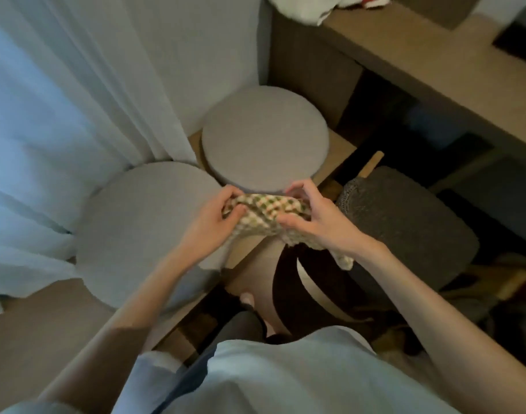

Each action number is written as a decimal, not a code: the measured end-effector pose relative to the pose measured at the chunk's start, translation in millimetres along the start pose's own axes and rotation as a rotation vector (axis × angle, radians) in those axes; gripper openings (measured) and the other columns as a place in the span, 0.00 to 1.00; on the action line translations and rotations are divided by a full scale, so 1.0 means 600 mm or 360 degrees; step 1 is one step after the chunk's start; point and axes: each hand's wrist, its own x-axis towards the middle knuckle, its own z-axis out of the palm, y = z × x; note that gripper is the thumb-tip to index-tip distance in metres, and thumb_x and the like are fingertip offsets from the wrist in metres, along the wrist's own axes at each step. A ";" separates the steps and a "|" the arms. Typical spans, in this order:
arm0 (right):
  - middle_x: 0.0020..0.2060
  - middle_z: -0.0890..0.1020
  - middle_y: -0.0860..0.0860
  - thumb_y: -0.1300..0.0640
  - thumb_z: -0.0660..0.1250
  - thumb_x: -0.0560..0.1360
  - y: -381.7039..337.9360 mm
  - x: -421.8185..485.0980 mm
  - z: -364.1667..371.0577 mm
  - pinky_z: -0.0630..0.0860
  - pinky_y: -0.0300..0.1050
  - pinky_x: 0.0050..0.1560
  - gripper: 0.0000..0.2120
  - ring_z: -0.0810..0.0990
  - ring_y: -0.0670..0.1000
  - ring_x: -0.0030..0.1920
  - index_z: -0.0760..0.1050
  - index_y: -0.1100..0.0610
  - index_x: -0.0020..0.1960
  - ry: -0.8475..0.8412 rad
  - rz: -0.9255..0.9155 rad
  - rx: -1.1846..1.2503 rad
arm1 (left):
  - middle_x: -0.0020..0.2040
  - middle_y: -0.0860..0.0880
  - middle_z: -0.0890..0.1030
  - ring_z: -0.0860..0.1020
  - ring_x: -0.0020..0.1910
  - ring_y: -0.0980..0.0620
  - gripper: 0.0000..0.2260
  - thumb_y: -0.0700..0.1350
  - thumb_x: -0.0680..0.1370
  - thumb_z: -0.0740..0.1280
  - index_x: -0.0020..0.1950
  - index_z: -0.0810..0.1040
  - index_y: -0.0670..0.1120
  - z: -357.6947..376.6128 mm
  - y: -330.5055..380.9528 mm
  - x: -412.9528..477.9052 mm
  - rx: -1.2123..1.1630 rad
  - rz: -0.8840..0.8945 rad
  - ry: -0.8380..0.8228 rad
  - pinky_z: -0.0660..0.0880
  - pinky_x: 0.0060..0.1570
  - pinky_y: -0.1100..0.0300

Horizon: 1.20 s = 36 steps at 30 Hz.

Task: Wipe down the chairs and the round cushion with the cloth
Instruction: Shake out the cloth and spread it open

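A pale sheer curtain [61,115] hangs in folds down the whole left side. Opposite it, a brown table [405,49] runs along the upper right, with a crumpled white bundle [300,7] with a touch of red lying at its far end. At the bottom edge is the person's light shirt [285,377], with both bare forearms reaching forward from it.

Two round grey padded seats stand side by side on pale wooden bases. The near round seat [142,234] sits at the left, just under the curtain's hem. The far round seat [264,138] is beyond it, close to the table's end panel. Their rims almost meet; whether they touch cannot be told. To the right stands a dark chair [405,222] with a rough charcoal cushion and a light wooden frame, partly in shadow.

The cloth [267,213], checked in cream, green and a reddish tone, is held up in the air between the hands. It is above the gap between the two round seats and the dark chair, and rests on none of them. The left hand [214,222] has its grip closed on the cloth's left end, thumb on top and fingers curled over the edge. The right hand [318,222] has its grip closed on the right end in the same way, and a loose tail of cloth hangs below its wrist.
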 end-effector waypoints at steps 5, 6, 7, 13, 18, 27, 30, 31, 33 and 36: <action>0.54 0.71 0.40 0.39 0.71 0.68 0.008 -0.074 -0.045 0.78 0.42 0.40 0.30 0.77 0.42 0.48 0.57 0.44 0.60 0.0424 0.0026 -0.0738 | 0.42 0.59 0.76 0.74 0.42 0.71 0.05 0.41 0.79 0.64 0.49 0.73 0.52 0.025 0.067 0.093 -0.0012 0.0235 -0.0326 0.67 0.41 0.76; 0.53 0.71 0.41 0.40 0.70 0.70 0.009 -0.088 -0.050 0.78 0.44 0.38 0.29 0.77 0.43 0.45 0.55 0.44 0.60 0.0515 0.0058 -0.0792 | 0.42 0.60 0.76 0.73 0.42 0.72 0.06 0.42 0.79 0.64 0.47 0.73 0.54 0.032 0.083 0.108 -0.0014 0.0293 -0.0389 0.66 0.41 0.77; 0.51 0.73 0.42 0.41 0.68 0.72 0.009 -0.102 -0.054 0.78 0.46 0.36 0.27 0.77 0.43 0.42 0.54 0.45 0.60 0.0599 0.0112 -0.0784 | 0.41 0.60 0.76 0.74 0.42 0.72 0.08 0.42 0.79 0.64 0.45 0.72 0.56 0.041 0.099 0.120 -0.0031 0.0343 -0.0457 0.66 0.41 0.77; 0.37 0.74 0.49 0.42 0.59 0.77 0.012 -0.197 -0.083 0.68 0.54 0.31 0.12 0.73 0.52 0.31 0.61 0.47 0.54 0.1067 0.0274 -0.0317 | 0.39 0.57 0.78 0.75 0.38 0.67 0.08 0.45 0.81 0.61 0.44 0.76 0.54 0.124 0.187 0.165 -0.0204 0.0516 -0.0911 0.68 0.38 0.75; 0.39 0.78 0.53 0.45 0.61 0.79 0.031 -0.294 -0.112 0.69 0.51 0.36 0.09 0.76 0.55 0.36 0.74 0.48 0.53 0.1268 0.0398 -0.0108 | 0.39 0.57 0.79 0.76 0.39 0.62 0.09 0.49 0.81 0.61 0.46 0.79 0.50 0.209 0.253 0.162 -0.0251 0.0606 -0.1095 0.70 0.38 0.69; 0.49 0.82 0.50 0.56 0.63 0.79 0.116 -0.527 -0.174 0.75 0.54 0.55 0.09 0.79 0.50 0.52 0.80 0.54 0.54 0.1642 0.0539 -0.0002 | 0.44 0.55 0.81 0.80 0.44 0.59 0.04 0.46 0.78 0.67 0.51 0.80 0.50 0.387 0.364 0.075 -0.0038 0.0742 -0.1267 0.75 0.44 0.66; 0.49 0.80 0.48 0.56 0.65 0.78 0.154 -0.629 -0.212 0.75 0.53 0.55 0.07 0.77 0.48 0.53 0.80 0.52 0.53 0.1824 0.0649 -0.0046 | 0.48 0.58 0.80 0.78 0.47 0.62 0.10 0.45 0.75 0.71 0.54 0.78 0.53 0.458 0.408 0.038 0.0183 0.0828 -0.1201 0.75 0.46 0.65; 0.50 0.79 0.46 0.56 0.65 0.78 0.163 -0.663 -0.225 0.75 0.49 0.53 0.06 0.76 0.47 0.52 0.79 0.49 0.52 0.1847 0.0636 -0.0026 | 0.48 0.59 0.79 0.77 0.48 0.63 0.10 0.44 0.75 0.71 0.55 0.78 0.53 0.479 0.423 0.026 0.0222 0.0845 -0.1179 0.74 0.46 0.66; 0.49 0.76 0.44 0.54 0.64 0.78 0.178 -0.727 -0.251 0.73 0.41 0.50 0.06 0.75 0.43 0.51 0.78 0.45 0.50 0.1871 0.0627 -0.0018 | 0.50 0.57 0.78 0.76 0.49 0.61 0.11 0.41 0.75 0.69 0.55 0.78 0.53 0.519 0.453 0.005 0.0274 0.0866 -0.1139 0.71 0.46 0.65; 0.44 0.77 0.43 0.53 0.63 0.79 0.195 -0.806 -0.288 0.74 0.40 0.46 0.06 0.77 0.44 0.47 0.78 0.45 0.50 0.1875 0.0713 0.0014 | 0.49 0.52 0.76 0.73 0.47 0.58 0.12 0.35 0.75 0.68 0.54 0.79 0.51 0.570 0.494 -0.016 0.0318 0.0842 -0.1065 0.68 0.45 0.64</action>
